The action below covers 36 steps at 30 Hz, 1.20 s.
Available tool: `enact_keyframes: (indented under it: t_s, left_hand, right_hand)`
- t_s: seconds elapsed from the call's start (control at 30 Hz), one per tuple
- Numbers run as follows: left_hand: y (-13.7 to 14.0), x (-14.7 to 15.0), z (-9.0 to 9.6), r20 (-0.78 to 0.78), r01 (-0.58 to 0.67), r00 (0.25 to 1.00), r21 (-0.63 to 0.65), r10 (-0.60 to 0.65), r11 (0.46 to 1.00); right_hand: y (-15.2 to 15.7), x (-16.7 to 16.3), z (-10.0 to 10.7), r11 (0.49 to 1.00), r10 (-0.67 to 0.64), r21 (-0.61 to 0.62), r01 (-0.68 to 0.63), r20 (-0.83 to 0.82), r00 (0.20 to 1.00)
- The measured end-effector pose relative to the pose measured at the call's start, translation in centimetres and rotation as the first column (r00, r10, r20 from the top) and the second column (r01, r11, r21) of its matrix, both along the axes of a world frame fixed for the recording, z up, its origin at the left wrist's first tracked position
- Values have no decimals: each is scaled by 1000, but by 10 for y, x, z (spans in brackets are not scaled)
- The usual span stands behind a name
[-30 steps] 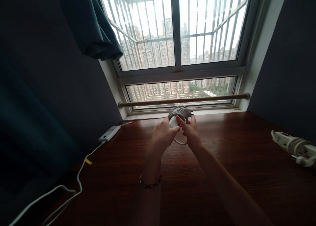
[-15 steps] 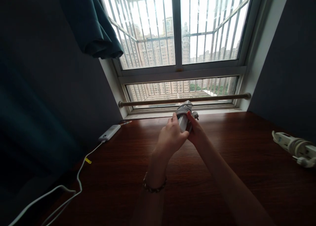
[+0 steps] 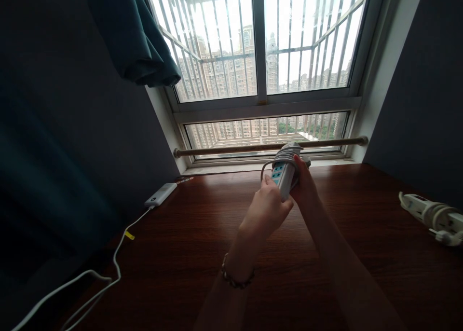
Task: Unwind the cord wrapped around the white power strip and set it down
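Rightward since earlier, power strip (image 3: pixel 287 178); long axis aslant toward window (image 3: pixel 258 75); left fingers (image 3: pixel 268 182), right fingers (image 3: pixel 299 165) clasping it

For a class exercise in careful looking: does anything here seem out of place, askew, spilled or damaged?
Nothing looks spilled or plainly damaged. One oddity: on the power strip held by the left hand and right hand, a loop of cord bulges out on the left while the other turns lie close, so the wrap looks uneven.

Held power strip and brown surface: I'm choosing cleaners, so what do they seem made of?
Held power strip: probably smooth hard plastic, judging by its straight white casing. Brown surface: glossy wood or wood-look laminate; streaked grain and sheen fit either.
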<state>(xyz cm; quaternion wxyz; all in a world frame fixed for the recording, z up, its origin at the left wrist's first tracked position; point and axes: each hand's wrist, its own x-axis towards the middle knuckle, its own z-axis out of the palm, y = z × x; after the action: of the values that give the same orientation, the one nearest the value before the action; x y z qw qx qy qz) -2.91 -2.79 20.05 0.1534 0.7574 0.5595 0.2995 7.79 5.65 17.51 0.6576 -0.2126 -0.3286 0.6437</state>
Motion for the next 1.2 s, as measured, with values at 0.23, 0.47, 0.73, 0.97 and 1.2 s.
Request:
enact_keyframes:
  t_s: [0.23, 0.47, 0.73, 0.97, 1.2]
  left_hand:
    - [-5, 8, -5, 6, -1, 1000, 47, 0, 999]
    - [-12, 5, 1, -1, -11, 1000, 29, 11, 1000]
    - [-18, 10, 6, -30, -78, 996, -6, 78, 997]
    - [-23, 15, 9, -46, -80, 996, -24, 79, 996]
    - [-27, 14, 10, -42, -110, 993, -11, 109, 994]
  right_hand:
    - [0, 11, 6, 998, -63, 8, 62, 42, 997]
    - [1, 8, 4, 995, -98, -16, 99, 22, 995]
    - [-7, 2, 7, 993, -104, -47, 105, 21, 994]
    - [-10, 4, 9, 992, -118, -26, 120, 83, 990]
    - [-10, 2, 11, 993, -115, -13, 116, 63, 991]
